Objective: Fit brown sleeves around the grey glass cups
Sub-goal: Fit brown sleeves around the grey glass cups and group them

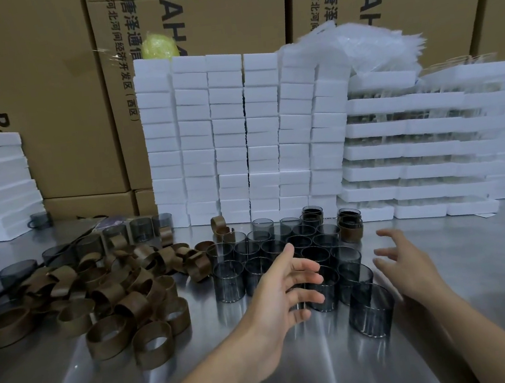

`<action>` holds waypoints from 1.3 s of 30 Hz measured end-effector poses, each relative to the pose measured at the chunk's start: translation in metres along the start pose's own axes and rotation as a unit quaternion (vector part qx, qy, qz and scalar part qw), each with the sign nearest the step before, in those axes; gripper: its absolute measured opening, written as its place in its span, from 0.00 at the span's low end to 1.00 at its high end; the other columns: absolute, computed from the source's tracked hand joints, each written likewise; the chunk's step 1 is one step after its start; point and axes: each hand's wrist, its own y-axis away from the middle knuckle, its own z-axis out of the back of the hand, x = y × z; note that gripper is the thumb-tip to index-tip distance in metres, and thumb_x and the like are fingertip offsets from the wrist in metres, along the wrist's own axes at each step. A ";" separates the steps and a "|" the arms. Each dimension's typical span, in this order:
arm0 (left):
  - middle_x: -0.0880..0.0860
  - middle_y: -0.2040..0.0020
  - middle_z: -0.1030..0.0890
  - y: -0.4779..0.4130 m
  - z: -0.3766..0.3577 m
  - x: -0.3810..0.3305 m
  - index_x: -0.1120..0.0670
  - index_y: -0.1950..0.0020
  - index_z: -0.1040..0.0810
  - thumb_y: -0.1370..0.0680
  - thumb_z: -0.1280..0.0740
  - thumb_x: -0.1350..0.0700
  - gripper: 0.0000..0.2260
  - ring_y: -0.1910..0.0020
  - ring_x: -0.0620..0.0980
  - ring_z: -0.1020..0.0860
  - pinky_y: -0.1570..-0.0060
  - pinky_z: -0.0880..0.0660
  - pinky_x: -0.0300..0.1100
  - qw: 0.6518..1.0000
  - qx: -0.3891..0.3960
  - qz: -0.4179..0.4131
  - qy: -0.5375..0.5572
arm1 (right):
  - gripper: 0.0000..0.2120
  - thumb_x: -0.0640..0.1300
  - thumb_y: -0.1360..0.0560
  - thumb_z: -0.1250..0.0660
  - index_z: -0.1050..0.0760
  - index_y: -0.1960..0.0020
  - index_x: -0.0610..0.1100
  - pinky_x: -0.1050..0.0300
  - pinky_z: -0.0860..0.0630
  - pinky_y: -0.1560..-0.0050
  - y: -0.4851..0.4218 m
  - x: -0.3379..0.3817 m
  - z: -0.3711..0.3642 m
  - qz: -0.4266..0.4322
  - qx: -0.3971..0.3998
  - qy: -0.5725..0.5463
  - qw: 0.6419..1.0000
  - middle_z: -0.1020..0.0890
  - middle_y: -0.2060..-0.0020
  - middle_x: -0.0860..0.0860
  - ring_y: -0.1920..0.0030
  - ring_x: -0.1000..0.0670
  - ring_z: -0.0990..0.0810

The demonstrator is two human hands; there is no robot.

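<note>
Several grey glass cups [371,310] stand packed together on the steel table [295,374], in the middle. A loose heap of brown sleeves [109,293] lies to their left. At the back of the cluster, two stacks of cups wearing brown sleeves [351,227] stand upright. My left hand [286,290] hovers over the near cups with fingers spread and holds nothing. Right of the cluster, my right hand [408,262] is held up with spread fingers, empty too.
Stacked white foam blocks [233,137] form a wall behind the cups. Foam trays [428,154] pile up at the right and at the far left. More grey cups [143,229] stand behind the sleeve heap. Cardboard boxes [56,87] close off the back.
</note>
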 end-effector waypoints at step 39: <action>0.52 0.48 0.11 -0.004 0.004 0.000 0.53 0.45 0.12 0.16 0.34 0.41 0.17 0.54 0.47 0.13 0.58 0.23 0.40 0.999 -0.019 0.030 0.032 | 0.06 0.47 0.21 0.26 0.15 0.47 0.57 0.63 0.22 0.55 0.053 0.111 0.012 0.307 -0.152 -0.069 0.937 0.22 0.41 0.59 0.54 0.57 0.17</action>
